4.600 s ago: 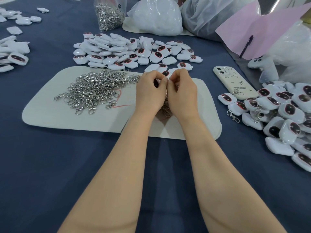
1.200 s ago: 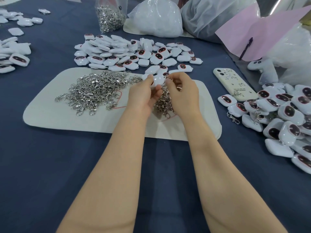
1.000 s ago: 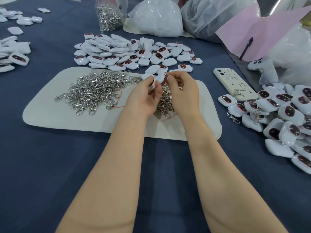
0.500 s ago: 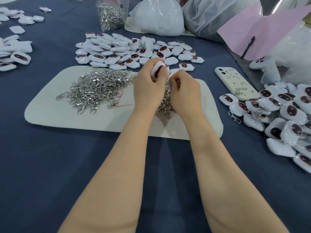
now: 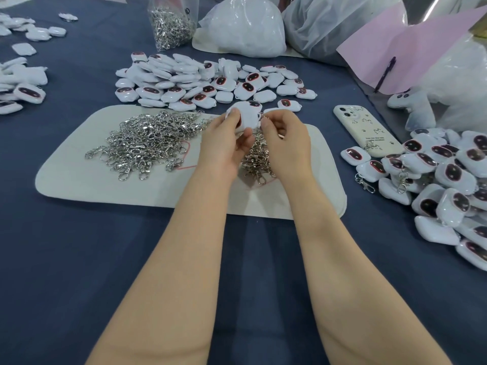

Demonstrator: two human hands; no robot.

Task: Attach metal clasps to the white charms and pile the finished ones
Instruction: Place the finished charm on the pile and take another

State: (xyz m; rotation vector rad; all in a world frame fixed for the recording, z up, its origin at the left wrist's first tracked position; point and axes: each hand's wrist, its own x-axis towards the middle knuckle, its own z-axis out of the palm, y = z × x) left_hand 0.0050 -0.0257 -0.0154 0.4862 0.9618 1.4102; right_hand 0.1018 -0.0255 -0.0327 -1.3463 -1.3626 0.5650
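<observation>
White charm is raised over cream mat; left hand fingers clamp round it, edge turned twd right hand, whose thumb + index pinch a tiny clasp, prob. for hooking on. Finished pile is at right.

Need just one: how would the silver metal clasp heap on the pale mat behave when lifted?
Probably tangles: hooks and rings in the silver metal clasp heap interlock. Likely floppy: short chains trail loose at its edges.

White plastic charm held; silver metal clasps heaped
Plain side showing, pinched in the left hand; clasps lie loose to its left; clasped charms piled right.
</observation>
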